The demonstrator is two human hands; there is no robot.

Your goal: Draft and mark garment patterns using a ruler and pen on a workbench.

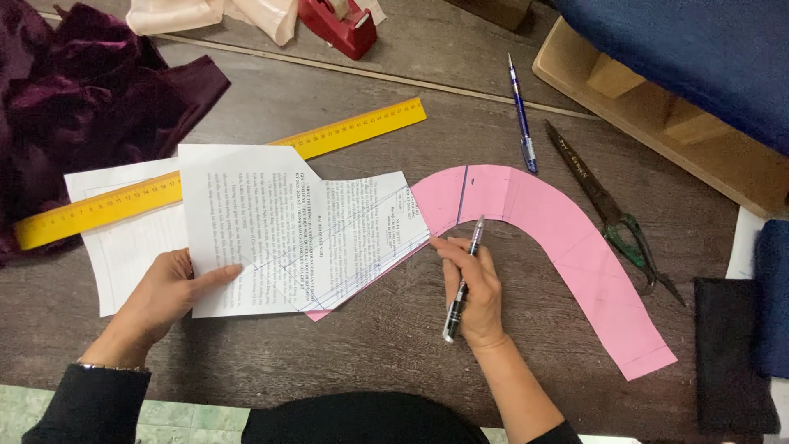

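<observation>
Biggest risk I saw was the printed sheet [279,226] sliding off the curved pink pattern piece [559,238], since only the left hand [168,292] pinned it, fingers flat on its lower-left edge, grasping nothing. The right hand [477,288] was clenched round a black pen [463,284], tip just touching where paper overlapped pink, so 1 nudge could've skewed the line.
</observation>
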